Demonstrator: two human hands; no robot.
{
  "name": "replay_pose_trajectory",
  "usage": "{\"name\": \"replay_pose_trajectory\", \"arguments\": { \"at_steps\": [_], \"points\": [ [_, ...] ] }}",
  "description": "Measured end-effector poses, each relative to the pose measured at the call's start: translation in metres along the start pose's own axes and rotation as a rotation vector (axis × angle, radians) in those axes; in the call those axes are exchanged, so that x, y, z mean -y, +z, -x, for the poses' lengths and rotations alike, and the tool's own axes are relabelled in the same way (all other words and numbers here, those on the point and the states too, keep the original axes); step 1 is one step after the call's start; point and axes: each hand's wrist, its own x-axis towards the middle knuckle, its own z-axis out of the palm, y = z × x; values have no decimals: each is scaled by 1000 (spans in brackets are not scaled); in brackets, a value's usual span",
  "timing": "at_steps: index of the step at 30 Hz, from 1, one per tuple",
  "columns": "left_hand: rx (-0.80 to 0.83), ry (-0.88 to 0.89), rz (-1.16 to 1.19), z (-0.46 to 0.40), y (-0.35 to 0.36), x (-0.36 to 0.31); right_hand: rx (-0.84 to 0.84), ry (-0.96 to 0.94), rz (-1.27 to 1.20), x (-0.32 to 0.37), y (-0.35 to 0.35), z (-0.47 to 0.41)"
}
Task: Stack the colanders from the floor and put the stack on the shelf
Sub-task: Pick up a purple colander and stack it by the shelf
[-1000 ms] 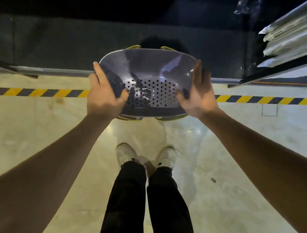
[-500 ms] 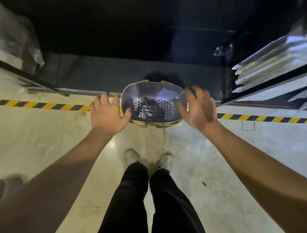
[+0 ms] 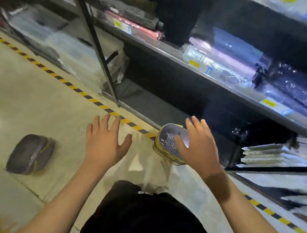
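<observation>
Both hands are empty with fingers spread, left hand (image 3: 105,142) over bare floor, right hand (image 3: 199,144) above the colander stack (image 3: 167,141) by the bottom shelf (image 3: 149,102), so an overturned colander (image 3: 30,154) probably needs collecting next.

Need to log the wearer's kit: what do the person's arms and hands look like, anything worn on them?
Both forearms are bare as far as the frame shows: no sleeves reach them. The left hand and right hand wear no gloves, and no rings, watch or wristbands show. The picture is motion-blurred, so small details on the fingers cannot be told.
</observation>
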Motion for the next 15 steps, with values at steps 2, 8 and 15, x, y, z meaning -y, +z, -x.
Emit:
{"name": "replay_pose_trajectory", "arguments": {
  "at_steps": [2, 8, 15],
  "points": [
    [-25, -88, 9, 8, -17, 31, 4, -105, 69, 34, -14, -13],
    [-12, -424, 50, 48, -39, 130, 101, -379, 129, 138, -6, -57],
    [-14, -703, 41, 83, -42, 228, 175, -701, 202, 279, 25, -111]
  ]
}}
